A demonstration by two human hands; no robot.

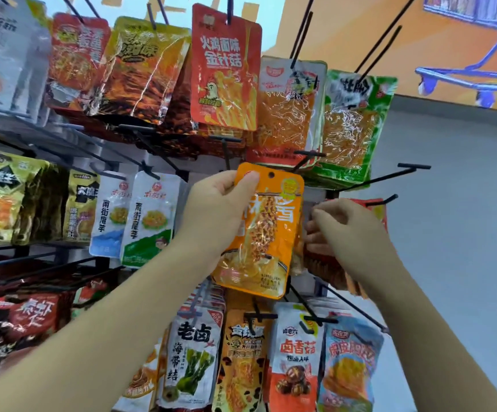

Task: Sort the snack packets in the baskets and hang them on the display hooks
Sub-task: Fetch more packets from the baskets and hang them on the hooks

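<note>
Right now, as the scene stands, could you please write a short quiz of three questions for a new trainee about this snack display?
1. True or false: the orange packet already hangs on a hook.
2. Which hand holds the orange packet? A) left B) right C) both
3. Fill in: the packet with a chicken drawing, in the top row, is mostly ____.

Key:
1. False: no hook passes through its hole.
2. A: the left hand holds it by the top corner, while the right hand is at the hanging packets to its right.
3. Red.
</note>
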